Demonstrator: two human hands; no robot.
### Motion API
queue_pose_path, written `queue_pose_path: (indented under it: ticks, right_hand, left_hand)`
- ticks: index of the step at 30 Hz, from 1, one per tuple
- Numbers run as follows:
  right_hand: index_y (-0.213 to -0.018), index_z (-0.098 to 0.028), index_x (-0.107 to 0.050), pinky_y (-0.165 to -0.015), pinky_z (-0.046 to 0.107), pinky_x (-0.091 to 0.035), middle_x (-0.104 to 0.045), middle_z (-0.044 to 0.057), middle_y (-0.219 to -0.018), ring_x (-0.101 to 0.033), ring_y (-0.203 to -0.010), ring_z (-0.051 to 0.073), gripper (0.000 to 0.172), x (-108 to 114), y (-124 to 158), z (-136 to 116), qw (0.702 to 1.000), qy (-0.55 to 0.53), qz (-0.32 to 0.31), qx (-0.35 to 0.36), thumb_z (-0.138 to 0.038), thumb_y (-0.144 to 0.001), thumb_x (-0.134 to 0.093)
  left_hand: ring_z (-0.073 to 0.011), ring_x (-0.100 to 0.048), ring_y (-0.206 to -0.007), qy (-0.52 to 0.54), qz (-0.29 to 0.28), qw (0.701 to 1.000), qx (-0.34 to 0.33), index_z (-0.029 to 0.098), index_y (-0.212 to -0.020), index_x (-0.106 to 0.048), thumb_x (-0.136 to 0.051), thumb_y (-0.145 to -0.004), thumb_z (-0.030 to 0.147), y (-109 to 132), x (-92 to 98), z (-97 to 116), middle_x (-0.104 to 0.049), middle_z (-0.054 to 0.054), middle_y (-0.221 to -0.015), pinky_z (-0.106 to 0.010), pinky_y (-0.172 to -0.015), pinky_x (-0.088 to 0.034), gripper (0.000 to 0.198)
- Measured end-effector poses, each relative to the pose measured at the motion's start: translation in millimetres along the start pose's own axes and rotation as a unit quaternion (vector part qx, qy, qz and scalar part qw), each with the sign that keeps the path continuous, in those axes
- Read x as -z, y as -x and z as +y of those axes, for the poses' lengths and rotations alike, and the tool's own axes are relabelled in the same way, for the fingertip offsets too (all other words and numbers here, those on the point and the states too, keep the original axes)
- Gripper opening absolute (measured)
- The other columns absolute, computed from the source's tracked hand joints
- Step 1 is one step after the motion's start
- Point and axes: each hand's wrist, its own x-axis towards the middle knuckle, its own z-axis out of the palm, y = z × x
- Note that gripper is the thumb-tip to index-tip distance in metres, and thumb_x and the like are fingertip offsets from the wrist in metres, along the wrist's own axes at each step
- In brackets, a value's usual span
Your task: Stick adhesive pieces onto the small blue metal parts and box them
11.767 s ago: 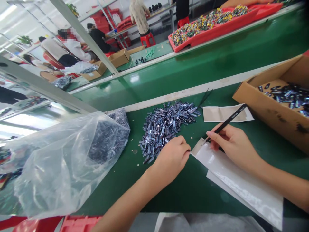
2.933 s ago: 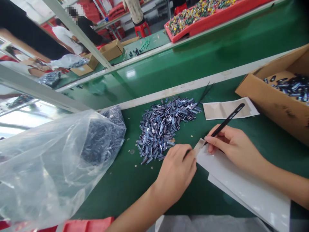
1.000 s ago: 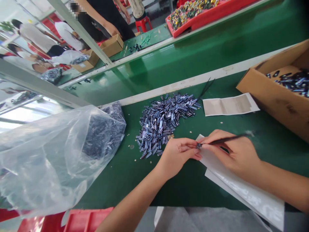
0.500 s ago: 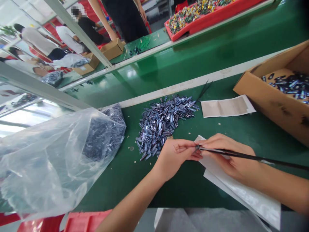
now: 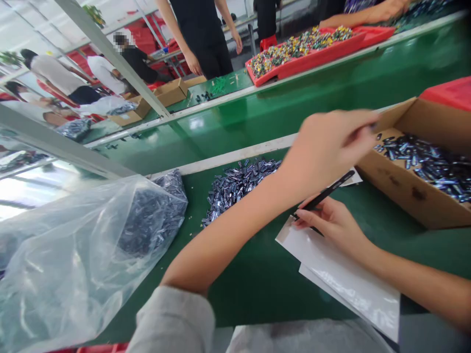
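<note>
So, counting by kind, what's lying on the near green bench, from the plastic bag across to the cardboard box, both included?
clear plastic bag: 1
loose pile of metal parts: 1
black tweezers: 1
white sheets, stacked: 2
paper strip, mostly hidden: 1
cardboard box: 1
Total: 7

Here's the clear plastic bag [image 5: 73, 255] at the worktop's left edge: thin, crinkled, throwing glare. The pile of small pieces [image 5: 235, 189] gleams like polished bluish metal. The worktop [image 5: 257, 279] itself is matt green, and the belt [image 5: 279, 113] beyond it shines glossy. At the right edge, the cardboard box [image 5: 397, 189] is brown, matt and scuffed. The white sheets [image 5: 346, 279] look slick and glossy. The black tweezers [image 5: 326, 193] are smooth and matt. The grey sleeve [image 5: 172, 321] is soft cloth, and the red tray [image 5: 316, 56] is smooth plastic.
</note>
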Motion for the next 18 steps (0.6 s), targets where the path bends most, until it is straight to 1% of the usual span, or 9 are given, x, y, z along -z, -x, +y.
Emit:
queue_pose_path:
  ticks: [1,3,4,6,9,11,12,15,18]
  right_hand:
    - [-0.085,-0.017,-0.055,-0.062,0.032,-0.059,-0.069,0.003,-0.070,-0.070,-0.064,0.018,0.026,-0.4,0.5,0.7,1.000,0.018,-0.020,-0.003,-0.038,-0.078,-0.069]
    - [-0.087,-0.017,-0.054,-0.064,0.033,-0.059,-0.070,0.004,-0.070,-0.070,-0.065,0.019,0.023,-0.4,1.8,1.4,0.997,0.050,-0.056,-0.003,-0.037,-0.082,-0.065]
    - [-0.088,-0.018,-0.055,-0.064,0.033,-0.059,-0.070,0.003,-0.070,-0.070,-0.065,0.019,0.022,-0.2,2.3,1.5,0.996,0.065,-0.067,0.003,-0.037,-0.083,-0.064]
    - [-0.086,-0.018,-0.055,-0.063,0.032,-0.058,-0.070,0.003,-0.071,-0.070,-0.065,0.018,0.020,0.6,2.8,1.2,0.992,0.099,-0.079,0.022,-0.036,-0.084,-0.062]
    - [-0.085,-0.018,-0.056,-0.061,0.031,-0.056,-0.069,0.003,-0.071,-0.069,-0.064,0.019,0.017,1.0,2.8,-0.1,0.985,0.143,-0.090,0.041,-0.035,-0.085,-0.061]
    - [-0.087,-0.018,-0.057,-0.062,0.032,-0.056,-0.068,0.003,-0.072,-0.069,-0.065,0.019,0.016,0.7,2.9,-0.9,0.983,0.152,-0.092,0.039,-0.034,-0.086,-0.060]
    - [-0.087,-0.018,-0.057,-0.062,0.031,-0.056,-0.068,0.003,-0.072,-0.068,-0.064,0.018,0.016,0.5,3.0,-1.2,0.984,0.151,-0.090,0.037,-0.034,-0.086,-0.059]
    - [-0.086,-0.018,-0.057,-0.062,0.030,-0.056,-0.067,0.002,-0.072,-0.068,-0.065,0.017,0.016,-0.1,4.0,-0.9,0.986,0.144,-0.083,0.021,-0.034,-0.086,-0.059]
    - [-0.086,-0.018,-0.058,-0.064,0.031,-0.057,-0.068,0.003,-0.073,-0.069,-0.068,0.018,0.018,-0.9,4.8,0.9,0.989,0.133,-0.070,-0.002,-0.036,-0.086,-0.060]
  left_hand:
    - [-0.0108,-0.060,-0.102,-0.037,-0.002,0.996,-0.076,0.001,-0.083,-0.068,-0.021,-0.077,0.027,-13.6,-7.7,11.2,-0.069,0.002,-0.096,-0.018,-0.073,-0.041,0.054]
    - [-0.0157,-0.049,-0.113,-0.105,0.009,0.980,-0.171,-0.006,-0.058,-0.059,0.008,-0.063,0.028,-28.5,-18.1,25.2,-0.060,0.000,-0.111,-0.020,-0.063,-0.036,0.075]
    - [-0.0174,-0.045,-0.117,-0.128,0.018,0.974,-0.187,-0.006,-0.052,-0.056,0.012,-0.058,0.026,-28.8,-19.1,26.6,-0.056,-0.001,-0.117,-0.021,-0.062,-0.036,0.076]
    - [-0.0168,-0.045,-0.120,-0.155,0.025,0.969,-0.188,-0.004,-0.062,-0.062,0.006,-0.067,0.026,-14.9,-11.4,18.1,-0.054,-0.001,-0.125,-0.020,-0.070,-0.039,0.075]
    - [-0.0116,-0.060,-0.106,-0.193,-0.009,0.970,-0.149,0.005,-0.102,-0.067,-0.030,-0.085,0.015,35.7,16.7,-14.3,-0.066,-0.006,-0.111,-0.021,-0.088,-0.044,0.041]
    - [-0.0149,-0.064,-0.096,-0.232,-0.053,0.965,-0.108,0.010,-0.102,-0.067,-0.042,-0.086,0.010,80.7,36.9,-38.9,-0.068,-0.008,-0.099,-0.025,-0.086,-0.050,0.030]
    - [-0.0161,-0.065,-0.090,-0.254,-0.056,0.962,-0.081,0.012,-0.100,-0.067,-0.045,-0.087,0.011,104.1,45.2,-49.9,-0.069,-0.008,-0.094,-0.027,-0.083,-0.051,0.026]
    - [-0.0163,-0.064,-0.083,-0.305,-0.016,0.952,0.012,0.014,-0.092,-0.066,-0.051,-0.087,0.016,169.0,58.4,-73.6,-0.067,-0.008,-0.089,-0.029,-0.077,-0.054,0.016]
    - [-0.0188,-0.062,-0.098,-0.371,0.043,0.925,0.063,0.016,-0.102,-0.064,-0.052,-0.088,0.019,212.2,55.6,-87.0,-0.065,-0.010,-0.104,-0.034,-0.087,-0.052,0.018]
